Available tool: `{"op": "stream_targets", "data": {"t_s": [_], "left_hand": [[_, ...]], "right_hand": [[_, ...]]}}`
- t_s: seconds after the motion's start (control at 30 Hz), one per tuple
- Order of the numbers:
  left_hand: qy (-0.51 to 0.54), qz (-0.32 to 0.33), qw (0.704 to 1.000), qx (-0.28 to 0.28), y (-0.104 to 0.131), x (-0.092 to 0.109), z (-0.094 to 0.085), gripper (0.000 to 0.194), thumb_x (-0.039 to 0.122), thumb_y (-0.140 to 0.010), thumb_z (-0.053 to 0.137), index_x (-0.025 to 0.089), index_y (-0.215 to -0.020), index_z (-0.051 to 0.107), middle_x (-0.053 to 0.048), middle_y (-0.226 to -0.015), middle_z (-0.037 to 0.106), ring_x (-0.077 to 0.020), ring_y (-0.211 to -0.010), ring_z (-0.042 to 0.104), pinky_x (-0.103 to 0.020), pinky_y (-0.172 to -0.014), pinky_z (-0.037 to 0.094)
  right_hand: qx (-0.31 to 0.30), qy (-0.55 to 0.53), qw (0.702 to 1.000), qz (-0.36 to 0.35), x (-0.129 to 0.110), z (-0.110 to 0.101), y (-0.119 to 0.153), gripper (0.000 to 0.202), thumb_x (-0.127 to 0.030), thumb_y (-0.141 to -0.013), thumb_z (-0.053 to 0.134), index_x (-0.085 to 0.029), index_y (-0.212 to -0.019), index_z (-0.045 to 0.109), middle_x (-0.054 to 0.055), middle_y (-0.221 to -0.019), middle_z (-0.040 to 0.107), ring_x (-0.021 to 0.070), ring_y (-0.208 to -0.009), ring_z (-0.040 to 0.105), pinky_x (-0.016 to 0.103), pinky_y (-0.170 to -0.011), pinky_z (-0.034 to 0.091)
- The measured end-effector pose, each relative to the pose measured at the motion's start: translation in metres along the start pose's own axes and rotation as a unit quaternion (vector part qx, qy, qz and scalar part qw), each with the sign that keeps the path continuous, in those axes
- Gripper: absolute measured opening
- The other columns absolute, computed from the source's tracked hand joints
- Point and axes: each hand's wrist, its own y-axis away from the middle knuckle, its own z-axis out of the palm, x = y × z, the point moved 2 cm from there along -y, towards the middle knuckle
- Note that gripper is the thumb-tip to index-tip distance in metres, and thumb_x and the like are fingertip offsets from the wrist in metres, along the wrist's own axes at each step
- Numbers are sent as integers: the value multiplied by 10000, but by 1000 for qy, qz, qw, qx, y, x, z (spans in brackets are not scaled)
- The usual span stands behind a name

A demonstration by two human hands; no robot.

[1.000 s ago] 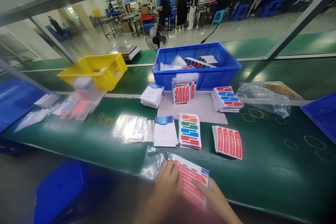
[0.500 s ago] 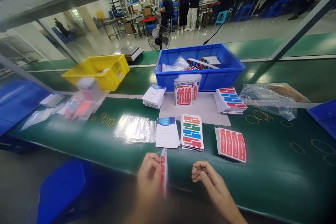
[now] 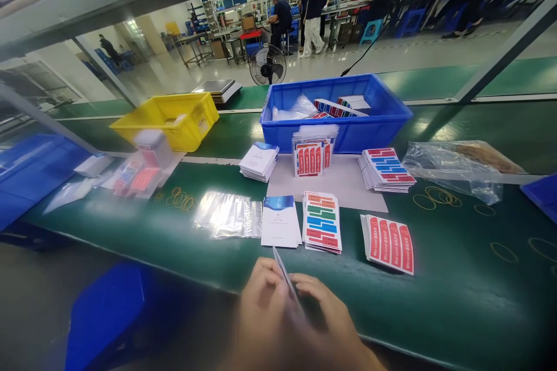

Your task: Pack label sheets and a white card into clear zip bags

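Right at the front, 2 bare hands meet above the near edge of a long, glossy green worktop [image 3: 209, 261], and between them stands a thin, flat, pale packet [image 3: 284, 271], turned nearly edge-on so its faces barely show. The left hand [image 3: 262, 293] has it pinched, thumb against the side, fingers curled close. The right hand [image 3: 324, 301] lays bent fingers along the other face; whether its thumb grips too, I can't tell, it's blurred down there.

Light stuff, I'd judge, stiff as card, maybe slick; the corners look the likeliest to crease, so the long edges seem the safest hold, fingers flat.

Just beyond, left to right: shiny clear plastic bags [image 3: 226, 214], white booklets with a blue top band [image 3: 281, 227], white cards printed with multicoloured shapes [image 3: 322, 221], and a stack of red-striped label sheets [image 3: 389, 244].

Farther back, filled clear sleeves [image 3: 310, 159] stand upright before a blue rectangular plastic bin [image 3: 335, 132], a yellow plastic bin [image 3: 198, 127] off to the left, and past them a round black fan [image 3: 267, 69].
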Motion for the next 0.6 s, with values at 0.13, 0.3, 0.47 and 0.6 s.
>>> {"op": "stream_targets", "data": {"t_s": [0.13, 0.3, 0.47, 0.6], "left_hand": [[-205, 120, 971, 13, -10, 5, -17, 239, 183, -860, 540, 202, -1093, 487, -56, -1134, 411, -123, -1074, 448, -265, -922, 393], [-281, 216, 930, -100, -26, 14, -25, 459, 157, -790, 642, 219, -1207, 459, -48, -1133, 460, -146, -1109, 396, -303, -952, 377], [-239, 274, 919, -150, -35, 23, -16, 196, 32, -778, 600, 161, -917, 547, -25, -808, 545, -142, -896, 425, -296, -788, 414], [-238, 274, 916, -169, -36, 29, -10, 158, -3, -793, 544, 142, -846, 514, -20, -768, 550, -147, -869, 415, -319, -782, 385]], "right_hand": [[48, -33, 998, 2, 5, -19, -7, 287, -3, -827, 502, -190, -1045, 510, 14, -1033, 588, 76, -990, 563, 196, -857, 468], [35, -25, 998, -40, 9, -38, -12, 288, 20, -813, 487, -165, -1032, 521, 42, -1003, 586, 93, -965, 564, 227, -814, 481], [33, -5, 996, -80, 4, -49, -20, 274, 31, -793, 497, -147, -999, 525, 54, -964, 600, 91, -920, 576, 220, -770, 487], [34, 26, 994, -103, 2, -53, -22, 272, 38, -774, 507, -141, -977, 537, 51, -955, 617, 93, -885, 591, 221, -743, 491]]}}
